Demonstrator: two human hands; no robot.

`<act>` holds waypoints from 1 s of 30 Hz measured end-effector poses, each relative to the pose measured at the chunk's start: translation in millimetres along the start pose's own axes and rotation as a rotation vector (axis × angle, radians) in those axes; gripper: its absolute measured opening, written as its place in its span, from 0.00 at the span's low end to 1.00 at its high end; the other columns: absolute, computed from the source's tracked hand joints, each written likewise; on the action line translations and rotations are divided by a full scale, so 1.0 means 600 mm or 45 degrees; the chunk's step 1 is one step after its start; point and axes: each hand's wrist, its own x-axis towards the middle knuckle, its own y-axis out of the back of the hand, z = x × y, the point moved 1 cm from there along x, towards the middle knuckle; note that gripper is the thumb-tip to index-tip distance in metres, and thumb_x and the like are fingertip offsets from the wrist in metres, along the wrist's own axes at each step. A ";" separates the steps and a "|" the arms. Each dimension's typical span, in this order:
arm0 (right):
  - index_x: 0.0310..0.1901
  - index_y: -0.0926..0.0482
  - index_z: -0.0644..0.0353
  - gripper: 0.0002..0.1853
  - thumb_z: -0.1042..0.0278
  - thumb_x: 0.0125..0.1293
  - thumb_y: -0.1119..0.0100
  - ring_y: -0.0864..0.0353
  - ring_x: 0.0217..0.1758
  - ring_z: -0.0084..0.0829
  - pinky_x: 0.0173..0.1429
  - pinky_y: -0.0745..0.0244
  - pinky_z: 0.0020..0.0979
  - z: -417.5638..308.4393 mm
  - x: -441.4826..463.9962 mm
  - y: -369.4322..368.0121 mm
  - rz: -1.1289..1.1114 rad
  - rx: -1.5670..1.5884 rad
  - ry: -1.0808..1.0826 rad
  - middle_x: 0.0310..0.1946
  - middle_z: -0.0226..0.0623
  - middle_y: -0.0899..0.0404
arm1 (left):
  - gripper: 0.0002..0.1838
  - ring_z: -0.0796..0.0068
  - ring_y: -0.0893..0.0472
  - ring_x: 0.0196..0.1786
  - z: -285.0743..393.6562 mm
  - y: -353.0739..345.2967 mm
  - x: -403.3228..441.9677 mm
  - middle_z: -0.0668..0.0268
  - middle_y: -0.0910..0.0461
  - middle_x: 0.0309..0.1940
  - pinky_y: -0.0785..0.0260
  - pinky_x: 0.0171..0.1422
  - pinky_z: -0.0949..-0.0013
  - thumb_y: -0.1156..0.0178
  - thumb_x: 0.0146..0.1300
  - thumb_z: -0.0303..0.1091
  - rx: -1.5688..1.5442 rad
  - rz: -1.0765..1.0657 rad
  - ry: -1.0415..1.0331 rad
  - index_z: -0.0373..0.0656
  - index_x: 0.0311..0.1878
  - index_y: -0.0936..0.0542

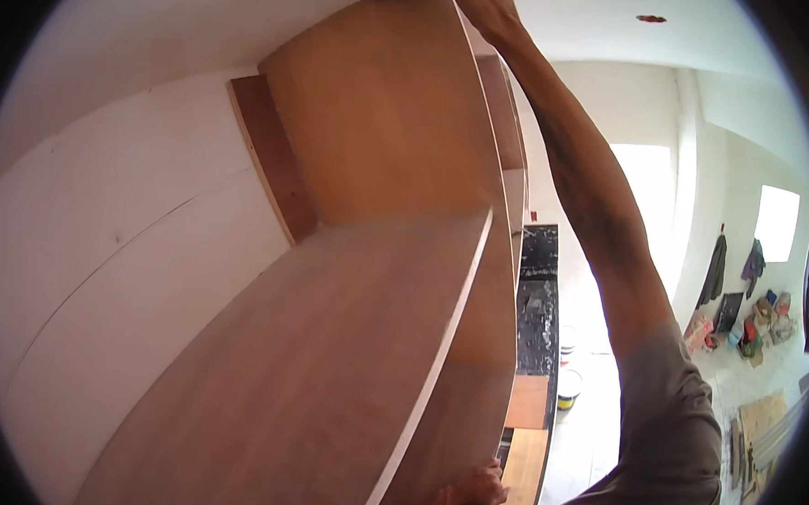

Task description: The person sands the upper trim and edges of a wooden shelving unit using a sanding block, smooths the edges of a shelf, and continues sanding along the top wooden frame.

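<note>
Shelf board [298,366], long axis slanting upward, lies below your right hand [480,5] at the cabinet [375,114] top; grip indiscernible.

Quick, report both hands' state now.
Right hand: raised to the cabinet's top edge, frame-cropped; grip cannot be told.
Left hand: cannot be told; the lower curled hand may be someone else's.

Daylight enters from the right, where the small rectangular white window [777,224] and the tall bright opening [640,201] burn out to white; the pale tiled floor [582,449] glares too. The broad brown wooden panel [327,340] sits in dimmer, soft light, its grain smeary. Fisheye distortion bows edges toward black corners.
</note>
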 end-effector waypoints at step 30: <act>0.65 0.20 0.66 0.31 0.46 0.79 0.54 0.24 0.70 0.44 0.76 0.33 0.40 -0.029 -0.004 -0.006 0.026 -0.074 0.018 0.64 0.52 0.19 | 0.25 0.58 0.17 0.29 0.002 0.005 0.001 0.56 0.20 0.16 0.33 0.66 0.59 0.42 0.70 0.40 -0.073 -0.001 -0.007 0.43 0.15 0.19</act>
